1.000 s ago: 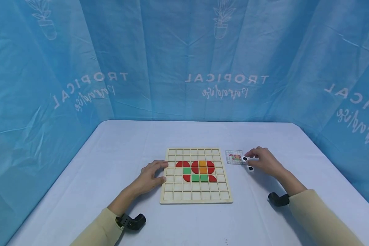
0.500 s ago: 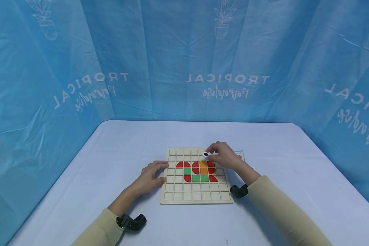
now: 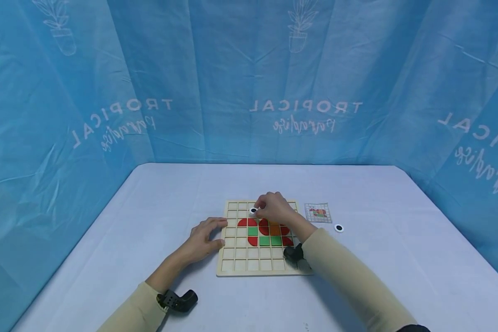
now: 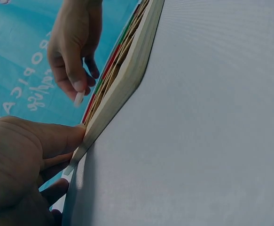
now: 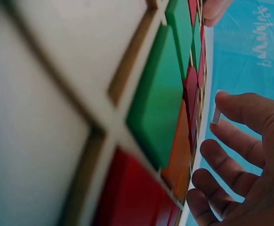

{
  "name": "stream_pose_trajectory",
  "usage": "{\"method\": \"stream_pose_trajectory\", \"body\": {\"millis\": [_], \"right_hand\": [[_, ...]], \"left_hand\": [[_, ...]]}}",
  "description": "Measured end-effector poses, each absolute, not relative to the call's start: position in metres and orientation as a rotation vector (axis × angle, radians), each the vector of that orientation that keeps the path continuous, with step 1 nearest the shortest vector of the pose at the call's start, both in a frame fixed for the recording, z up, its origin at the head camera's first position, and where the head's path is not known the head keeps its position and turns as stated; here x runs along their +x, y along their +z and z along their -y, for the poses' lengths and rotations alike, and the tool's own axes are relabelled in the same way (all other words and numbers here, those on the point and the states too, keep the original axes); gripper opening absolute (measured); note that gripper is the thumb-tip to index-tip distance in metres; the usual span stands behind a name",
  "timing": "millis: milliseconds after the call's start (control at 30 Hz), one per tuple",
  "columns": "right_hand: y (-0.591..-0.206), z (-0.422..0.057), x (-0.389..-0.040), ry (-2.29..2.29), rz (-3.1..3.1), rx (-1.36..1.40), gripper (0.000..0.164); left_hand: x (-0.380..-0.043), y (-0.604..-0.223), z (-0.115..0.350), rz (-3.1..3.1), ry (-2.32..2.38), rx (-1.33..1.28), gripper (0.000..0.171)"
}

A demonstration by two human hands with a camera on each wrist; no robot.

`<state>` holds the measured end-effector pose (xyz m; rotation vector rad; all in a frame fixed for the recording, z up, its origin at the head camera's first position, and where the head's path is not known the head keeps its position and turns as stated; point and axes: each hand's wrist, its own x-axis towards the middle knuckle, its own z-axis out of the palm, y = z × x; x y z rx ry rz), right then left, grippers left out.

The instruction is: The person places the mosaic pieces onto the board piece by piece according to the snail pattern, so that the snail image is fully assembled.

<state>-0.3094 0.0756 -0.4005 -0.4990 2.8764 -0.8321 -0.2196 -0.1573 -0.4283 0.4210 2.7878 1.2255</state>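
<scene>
A wooden grid board [image 3: 240,266] lies on the table with red, green and orange tiles in several of its cells. My left hand [image 3: 201,240] rests at the board's left edge, its thumb [image 4: 64,140] touching the rim in the left wrist view. Above the board's upper rows, my right hand [image 3: 275,208] pinches a white disc with a black dot [image 3: 253,210] between thumb and index finger. That disc shows edge-on in the right wrist view, apart from the tiles. The right hand and forearm hide part of the board's right side.
A small picture card [image 3: 318,213] with a printed grid lies right of the board. A second white disc with a black dot [image 3: 338,228] sits beside the card on the white tablecloth [image 3: 182,184]. Blue curtains [image 3: 249,83] hang behind the table and at both sides.
My right hand has carried the white disc leftward from beside the card to over the board's upper rows. The left hand has stayed at the board's edge.
</scene>
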Motion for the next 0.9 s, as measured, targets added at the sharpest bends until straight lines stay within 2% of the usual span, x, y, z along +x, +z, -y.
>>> {"method": "stream_pose_trajectory", "body": {"millis": [700, 900], "right_hand": [[-0.401, -0.069, -0.312, -0.652, -2.923, -0.484, 0.019], [-0.395, -0.081, -0.309, -0.684, -2.948, -0.507, 0.022]], "left_hand": [[-0.222, -0.431, 0.156, -2.787, 1.226, 0.384, 0.049], [-0.223, -0.433, 0.159, -2.802, 1.208, 0.43, 0.049]]}}
